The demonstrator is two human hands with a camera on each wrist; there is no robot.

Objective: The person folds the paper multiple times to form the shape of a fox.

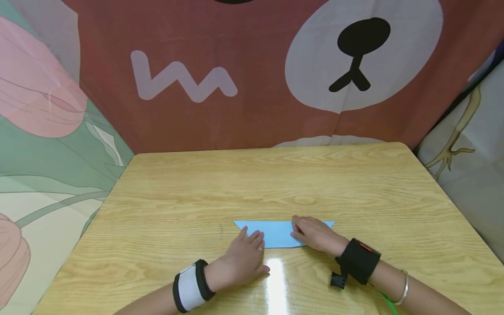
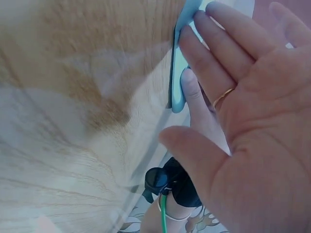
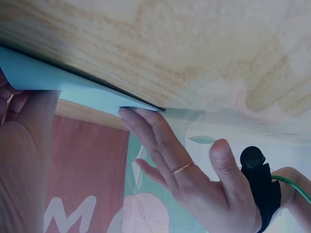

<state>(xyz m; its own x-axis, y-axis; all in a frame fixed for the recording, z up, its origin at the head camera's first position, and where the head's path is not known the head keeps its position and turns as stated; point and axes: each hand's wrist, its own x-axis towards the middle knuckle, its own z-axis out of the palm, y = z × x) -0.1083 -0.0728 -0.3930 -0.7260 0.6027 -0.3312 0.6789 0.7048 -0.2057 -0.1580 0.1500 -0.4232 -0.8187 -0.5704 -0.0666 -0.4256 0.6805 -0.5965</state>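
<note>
Blue folded paper point(image 1: 277, 235) flat on the wooden bench point(image 1: 252, 188), lower centre of the head view, left grip point(image 1: 242, 259) released, straight-fingered on it, right grip point(image 1: 316, 234) clenched against it; in the left wrist view, upper centre, touched by both; in the right wrist view, from upper left to centre.

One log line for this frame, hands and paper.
left hand: fingers straight, touching blue paper | right hand: fingers curled, on paper | paper: pointed ends, on wooden table
</note>
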